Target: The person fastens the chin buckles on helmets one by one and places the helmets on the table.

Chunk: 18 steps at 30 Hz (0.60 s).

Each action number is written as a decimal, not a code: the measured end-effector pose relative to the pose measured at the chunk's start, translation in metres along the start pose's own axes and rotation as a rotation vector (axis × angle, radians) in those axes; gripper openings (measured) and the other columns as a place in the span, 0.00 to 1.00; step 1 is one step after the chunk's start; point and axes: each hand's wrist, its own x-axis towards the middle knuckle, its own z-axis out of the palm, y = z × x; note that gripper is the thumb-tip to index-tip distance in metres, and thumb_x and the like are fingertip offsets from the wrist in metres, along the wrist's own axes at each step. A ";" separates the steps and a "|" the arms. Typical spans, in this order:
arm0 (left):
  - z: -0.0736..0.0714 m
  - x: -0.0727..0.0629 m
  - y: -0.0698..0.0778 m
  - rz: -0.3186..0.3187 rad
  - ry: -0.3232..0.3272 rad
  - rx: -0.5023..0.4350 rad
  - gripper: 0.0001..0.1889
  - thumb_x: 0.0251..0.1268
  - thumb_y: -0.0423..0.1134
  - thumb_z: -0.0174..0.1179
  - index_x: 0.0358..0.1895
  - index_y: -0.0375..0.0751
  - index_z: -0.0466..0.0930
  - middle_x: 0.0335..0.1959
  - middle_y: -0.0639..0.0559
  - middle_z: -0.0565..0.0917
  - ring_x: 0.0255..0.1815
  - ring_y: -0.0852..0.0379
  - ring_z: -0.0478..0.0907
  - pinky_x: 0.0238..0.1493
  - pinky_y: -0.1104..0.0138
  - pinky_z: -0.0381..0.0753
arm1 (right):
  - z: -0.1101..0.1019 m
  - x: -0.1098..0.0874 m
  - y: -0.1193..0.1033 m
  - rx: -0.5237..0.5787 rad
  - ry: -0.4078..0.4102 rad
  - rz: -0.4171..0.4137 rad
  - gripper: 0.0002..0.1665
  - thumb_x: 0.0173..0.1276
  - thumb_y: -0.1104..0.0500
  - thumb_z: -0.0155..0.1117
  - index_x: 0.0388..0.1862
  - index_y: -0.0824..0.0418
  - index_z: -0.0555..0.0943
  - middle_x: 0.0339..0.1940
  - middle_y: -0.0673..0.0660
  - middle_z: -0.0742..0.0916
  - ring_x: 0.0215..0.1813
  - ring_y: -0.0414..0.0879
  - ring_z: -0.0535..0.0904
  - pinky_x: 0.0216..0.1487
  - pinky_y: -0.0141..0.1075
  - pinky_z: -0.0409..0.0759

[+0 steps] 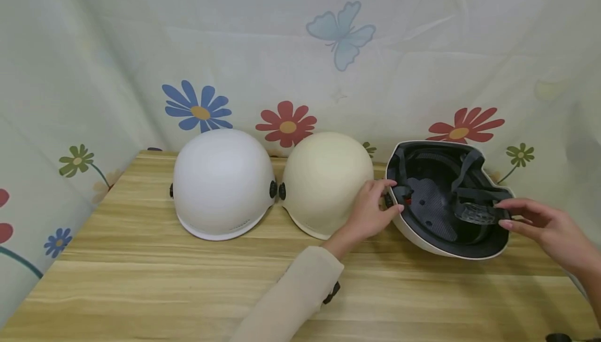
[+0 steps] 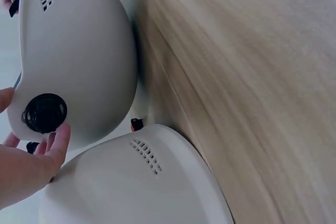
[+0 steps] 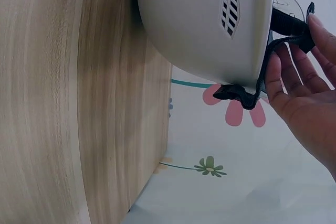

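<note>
On the right of the head view, a pale helmet (image 1: 422, 242) lies upturned, its black padded inside and straps facing up. My left hand (image 1: 371, 211) grips its left edge; in the left wrist view, the fingers sit beside a round black side knob (image 2: 46, 113). My right hand (image 1: 549, 227) is at the opposite edge, thumb and fingers pinching a black chin strap (image 3: 302, 39). A clear plastic piece (image 1: 476, 214) lies by the strap inside the helmet. Just left of my left hand, a cream helmet (image 1: 324, 180) rests dome up.
A white helmet (image 1: 220, 180) stands dome up at the left, its side knob close to the cream one's. All are on a wood-grain table (image 1: 141, 279). Behind hangs a flower-printed curtain (image 1: 263, 50). A small black object (image 1: 559, 337) shows at the bottom right corner.
</note>
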 end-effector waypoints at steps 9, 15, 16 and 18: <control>-0.006 0.010 0.014 0.051 0.033 0.023 0.24 0.59 0.42 0.60 0.59 0.43 0.69 0.55 0.49 0.70 0.51 0.58 0.69 0.49 0.74 0.68 | 0.001 0.002 0.001 0.034 0.011 -0.011 0.15 0.66 0.64 0.57 0.51 0.64 0.73 0.43 0.38 0.74 0.39 0.28 0.72 0.30 0.22 0.73; -0.010 0.021 0.035 0.073 -0.045 0.105 0.25 0.61 0.45 0.59 0.62 0.45 0.67 0.60 0.53 0.71 0.61 0.60 0.64 0.60 0.71 0.62 | 0.002 0.003 0.001 0.031 0.015 -0.007 0.15 0.66 0.64 0.58 0.51 0.62 0.74 0.43 0.39 0.74 0.38 0.31 0.72 0.31 0.23 0.73; -0.009 0.023 0.037 0.068 -0.069 0.132 0.26 0.62 0.46 0.58 0.62 0.46 0.67 0.60 0.54 0.70 0.62 0.60 0.64 0.61 0.70 0.62 | 0.002 0.003 0.001 0.034 0.013 -0.008 0.15 0.66 0.64 0.58 0.51 0.62 0.74 0.43 0.39 0.74 0.37 0.31 0.72 0.31 0.23 0.73; -0.008 0.025 0.040 0.053 -0.113 0.186 0.26 0.62 0.47 0.58 0.62 0.47 0.67 0.61 0.54 0.70 0.61 0.61 0.65 0.60 0.70 0.63 | 0.003 0.003 0.001 0.047 0.008 -0.018 0.15 0.65 0.65 0.58 0.51 0.63 0.74 0.43 0.40 0.75 0.38 0.31 0.72 0.30 0.23 0.73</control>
